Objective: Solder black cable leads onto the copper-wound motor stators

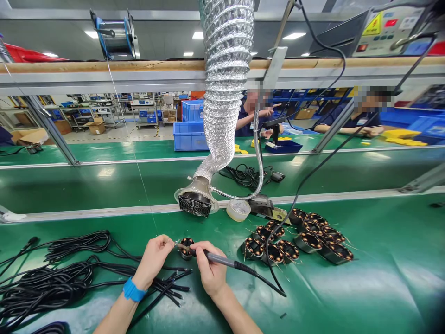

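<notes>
My right hand (pixel 210 269) is closed around the grey handle of a soldering iron (pixel 222 260), whose tip end lies over a small motor stator (pixel 187 242). This ring-shaped stator with copper windings rests on the green bench. To its left, my left hand (pixel 157 256) pinches thin solder wire (pixel 142 178), which runs down from a spool (pixel 116 35) overhead. The fingertips are close to the iron's tip. Whether the wire touches the tip is too small to tell. A blue band (pixel 134 290) circles my left wrist.
Coiled black cables (pixel 66 278) cover the left bench. Several more stators (pixel 274 253) stand at right, near the iron's cord (pixel 266 281). A foil duct (pixel 227 83) with a fan (pixel 195 204) hangs ahead, beside a tape roll (pixel 238 209). Two people sit across the bench.
</notes>
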Motion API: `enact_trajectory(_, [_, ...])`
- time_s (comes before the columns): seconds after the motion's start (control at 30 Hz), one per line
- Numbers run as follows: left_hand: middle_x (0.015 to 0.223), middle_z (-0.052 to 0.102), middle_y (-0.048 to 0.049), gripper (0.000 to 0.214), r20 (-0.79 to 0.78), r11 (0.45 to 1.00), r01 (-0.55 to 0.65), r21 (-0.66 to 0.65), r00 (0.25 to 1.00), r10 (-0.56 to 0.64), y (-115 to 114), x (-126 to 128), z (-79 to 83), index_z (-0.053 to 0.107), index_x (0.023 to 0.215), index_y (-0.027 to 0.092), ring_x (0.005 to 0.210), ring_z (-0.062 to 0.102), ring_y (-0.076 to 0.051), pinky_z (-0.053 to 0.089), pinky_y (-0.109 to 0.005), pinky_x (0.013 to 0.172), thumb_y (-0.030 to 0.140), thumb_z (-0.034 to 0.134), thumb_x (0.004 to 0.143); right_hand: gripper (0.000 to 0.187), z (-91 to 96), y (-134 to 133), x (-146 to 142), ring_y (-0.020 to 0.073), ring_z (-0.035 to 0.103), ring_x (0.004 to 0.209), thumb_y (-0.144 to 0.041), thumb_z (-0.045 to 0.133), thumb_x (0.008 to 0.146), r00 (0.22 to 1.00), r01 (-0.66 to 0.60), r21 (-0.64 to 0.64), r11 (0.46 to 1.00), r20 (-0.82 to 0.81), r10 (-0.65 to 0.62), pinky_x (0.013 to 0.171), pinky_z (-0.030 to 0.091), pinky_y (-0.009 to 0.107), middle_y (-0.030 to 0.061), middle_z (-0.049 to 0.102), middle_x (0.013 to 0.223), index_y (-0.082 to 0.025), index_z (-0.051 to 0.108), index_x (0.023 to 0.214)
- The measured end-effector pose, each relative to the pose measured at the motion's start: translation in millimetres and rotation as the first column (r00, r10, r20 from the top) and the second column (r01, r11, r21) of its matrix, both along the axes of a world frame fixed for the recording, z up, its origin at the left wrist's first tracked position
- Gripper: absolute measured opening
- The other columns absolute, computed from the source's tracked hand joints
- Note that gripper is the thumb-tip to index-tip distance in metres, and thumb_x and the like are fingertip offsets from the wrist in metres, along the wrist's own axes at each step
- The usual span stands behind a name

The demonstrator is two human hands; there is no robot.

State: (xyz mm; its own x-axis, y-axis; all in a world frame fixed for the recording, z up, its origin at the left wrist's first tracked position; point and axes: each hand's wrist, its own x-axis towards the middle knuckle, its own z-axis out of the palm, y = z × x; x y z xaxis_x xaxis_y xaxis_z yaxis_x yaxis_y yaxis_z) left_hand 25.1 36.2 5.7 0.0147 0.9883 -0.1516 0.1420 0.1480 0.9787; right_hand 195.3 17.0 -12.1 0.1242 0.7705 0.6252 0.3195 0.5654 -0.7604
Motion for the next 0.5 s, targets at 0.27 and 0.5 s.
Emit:
enact_trajectory(0.27, [0.056,0.037,0.0079,0.036,0.005,1.0,0.008,0.0,1.0,-0.008,-1.2,-0.7,2.6,0.053,0.067,0.018,0.052,0.021,-0.008,0.018,-0.024,0.05,0.051,0.064,0.072,0.032,-13.9,0.9,1.0,0.016,0.06,0.051,-0.035,0.048,0.097,0.993,0.019,-0.07,0.997,-0.118,-0.027,0.046,0.045,0.025,0.0019,0.062,0.059,-0.019,0.072,0.082])
enact_trajectory(0.5, [0.055,0.034,0.0088,0.037,0.004,1.0,0.011,-0.009,1.0,-0.011,-1.0,-0.2,3.1,0.052,0.067,0.018,0.051,0.02,-0.008,0.017,-0.024,0.05,0.053,0.065,0.072,0.032,-12.6,0.1,2.0,0.0159,0.059,0.052,-0.035,0.048,0.096,0.991,0.018,-0.068,0.998,-0.132,-0.027,0.046,0.045,0.025,0.0019,0.061,0.059,-0.019,0.072,0.081])
